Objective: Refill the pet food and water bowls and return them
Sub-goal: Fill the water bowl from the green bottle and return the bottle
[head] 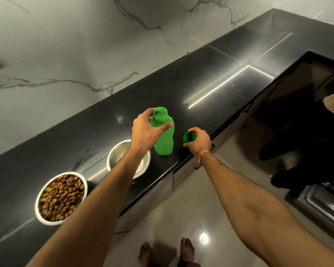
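Note:
A green plastic bottle [165,140] stands upright and uncapped on the black countertop [210,78]. My left hand [146,131] grips it around the neck. My right hand [199,142] holds the green bottle cap [188,137] just right of the bottle, near the counter's front edge. A steel bowl [114,157] sits left of the bottle, partly hidden under my left forearm; what it holds cannot be made out. Further left, a second steel bowl [39,201] is full of brown kibble [62,197].
A white marble wall [75,45] backs the counter. Cabinet fronts [156,191] run below the counter edge. A dark appliance [301,89] stands at the right, with a metal rack [324,201] lower right. My bare feet [166,251] are on the pale tiled floor.

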